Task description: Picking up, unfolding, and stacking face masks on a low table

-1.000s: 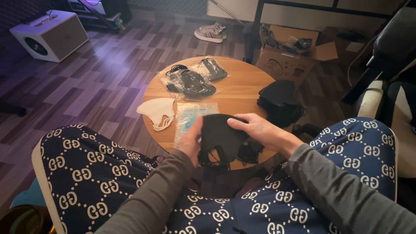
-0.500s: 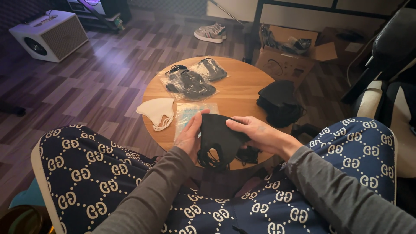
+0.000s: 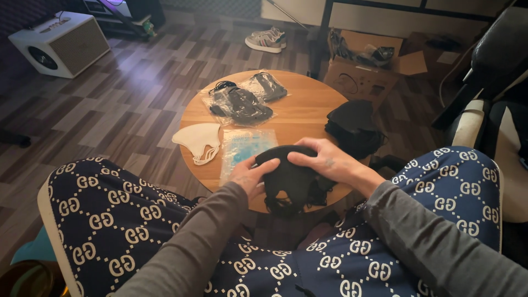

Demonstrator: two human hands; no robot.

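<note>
1. Head view, the grip: both hands are closed on a black face mask (image 3: pixel 290 179) at the near edge of a round wooden table (image 3: pixel 300 113). The left hand (image 3: pixel 247 177) pinches its left edge with thumb and fingers; the right hand (image 3: pixel 324 163) lies over its top right, fingers curled down on the cloth. The mask's ear loops hang down just past the table's rim.
2. On the table: just left of the mask lies a clear plastic bag with bluish contents (image 3: pixel 245 149), partly under the left hand. Beside it, at the table's left edge, rests a white mask (image 3: pixel 199 138) with its loops trailing. Farther back lie two clear packets of black masks (image 3: pixel 245 100), one overlapping the other. At the right edge sits a stack of loose black masks (image 3: pixel 353 126).
3. The room: dark wood-plank floor (image 3: pixel 126 93) all round. A white amplifier (image 3: pixel 60 44) stands far left, a pair of sneakers (image 3: pixel 267 39) beyond the table, and an open cardboard box (image 3: pixel 363 69) behind it to the right. A dark chair (image 3: pixel 495 60) is at the far right.
4. Nearest the camera: grey sleeves (image 3: pixel 418 236) and patterned dark blue trousers (image 3: pixel 110 209), knees spread on either side of the table.
</note>
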